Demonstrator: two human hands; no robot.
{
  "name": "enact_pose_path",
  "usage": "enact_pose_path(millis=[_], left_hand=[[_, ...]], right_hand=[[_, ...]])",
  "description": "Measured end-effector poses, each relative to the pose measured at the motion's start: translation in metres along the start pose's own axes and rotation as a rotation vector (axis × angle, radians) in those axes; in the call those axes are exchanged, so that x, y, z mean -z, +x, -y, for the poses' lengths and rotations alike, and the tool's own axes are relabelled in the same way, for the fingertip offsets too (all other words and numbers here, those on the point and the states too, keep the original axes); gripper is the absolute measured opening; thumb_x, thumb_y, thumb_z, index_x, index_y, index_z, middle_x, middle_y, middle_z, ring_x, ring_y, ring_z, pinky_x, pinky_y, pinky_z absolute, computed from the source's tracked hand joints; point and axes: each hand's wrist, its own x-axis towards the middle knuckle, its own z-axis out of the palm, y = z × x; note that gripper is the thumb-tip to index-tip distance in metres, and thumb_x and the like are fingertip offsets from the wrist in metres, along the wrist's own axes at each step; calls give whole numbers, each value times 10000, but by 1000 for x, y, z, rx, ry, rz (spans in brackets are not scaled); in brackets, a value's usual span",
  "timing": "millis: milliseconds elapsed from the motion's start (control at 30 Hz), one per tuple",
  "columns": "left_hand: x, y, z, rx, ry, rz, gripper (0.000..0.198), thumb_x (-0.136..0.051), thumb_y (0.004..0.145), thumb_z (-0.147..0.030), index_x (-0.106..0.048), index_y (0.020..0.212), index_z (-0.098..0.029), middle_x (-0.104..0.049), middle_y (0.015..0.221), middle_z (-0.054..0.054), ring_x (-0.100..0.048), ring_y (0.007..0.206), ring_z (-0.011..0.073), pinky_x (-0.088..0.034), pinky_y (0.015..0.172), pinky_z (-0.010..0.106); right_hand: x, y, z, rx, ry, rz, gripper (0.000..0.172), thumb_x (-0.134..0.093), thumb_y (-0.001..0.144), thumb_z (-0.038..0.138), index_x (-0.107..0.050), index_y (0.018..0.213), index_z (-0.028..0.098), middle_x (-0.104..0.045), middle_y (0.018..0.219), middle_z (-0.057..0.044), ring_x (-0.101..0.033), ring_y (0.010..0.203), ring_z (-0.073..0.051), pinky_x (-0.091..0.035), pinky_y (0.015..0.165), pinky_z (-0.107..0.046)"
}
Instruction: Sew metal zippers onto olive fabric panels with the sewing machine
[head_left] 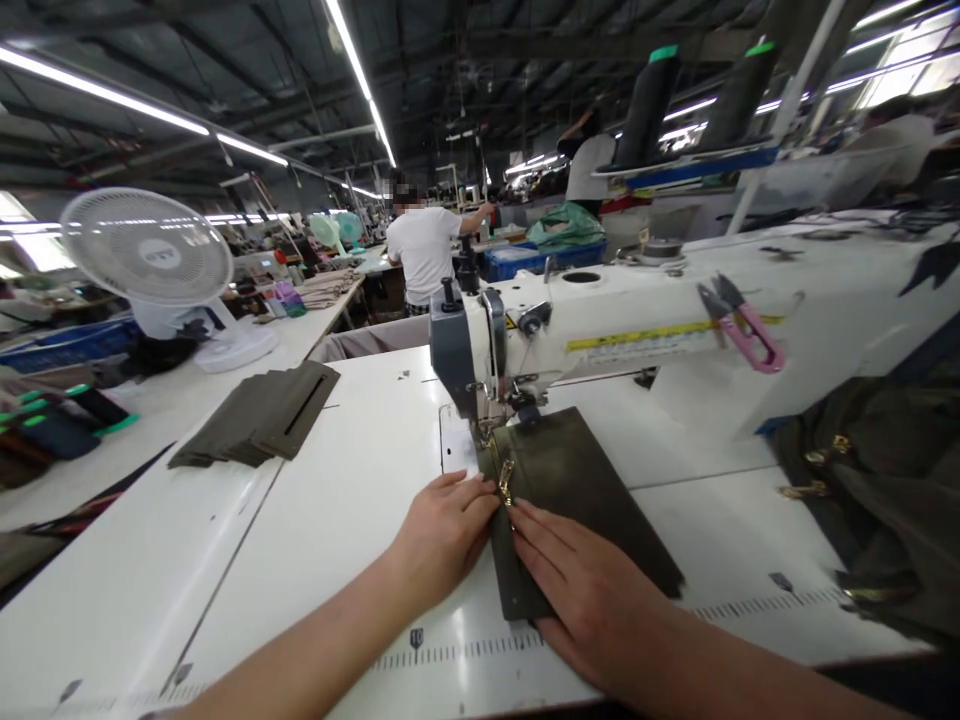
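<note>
Wide white sewing table under me, ruler markings printed along its near edge. The sewing machine sits across the middle, its head over the work.

Olive fabric panel lies flat on the table, far end tucked under the presser foot, near end by my wrists. A brass zipper runs along its left edge; only the stretch just in front of the needle shows, the rest is covered by my fingers.

Left hand lies flat, fingers extended and together, tips pressing the panel's left edge beside the zipper; it grips nothing. Right hand rests palm down on the panel, fingers straight, pointing at the zipper, pinning rather than clasping.

My reading: the seam looks barely begun, since most of the panel sits on my side of the needle. I can't make out any stitching, so that may be off.

Stack of cut olive pieces waits at left, well apart. Sewn olive goods with brass hardware are heaped at right. Pink thread snips rest on the machine arm.
</note>
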Motion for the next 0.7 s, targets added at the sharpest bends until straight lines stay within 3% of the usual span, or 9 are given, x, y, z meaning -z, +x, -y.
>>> enact_pose_path(millis=[167,700], left_hand=[[-3,-3,-7,43,69,4,208,-433,821,-94,-560,980,-136,-642,1040,109,-612,963,206,-475,898,414],[-8,8,7,-2,77,-24,170,-435,818,-78,-586,894,-101,-654,969,123,-626,909,214,-496,876,396]], right_hand=[[-9,3,2,69,-55,-85,382,-327,741,21,-670,910,5,-664,954,-190,-623,916,-236,-521,828,-302],[-13,11,-8,56,-72,-106,371,-317,779,16,-675,876,9,-665,949,-193,-625,918,-234,-521,828,-298]])
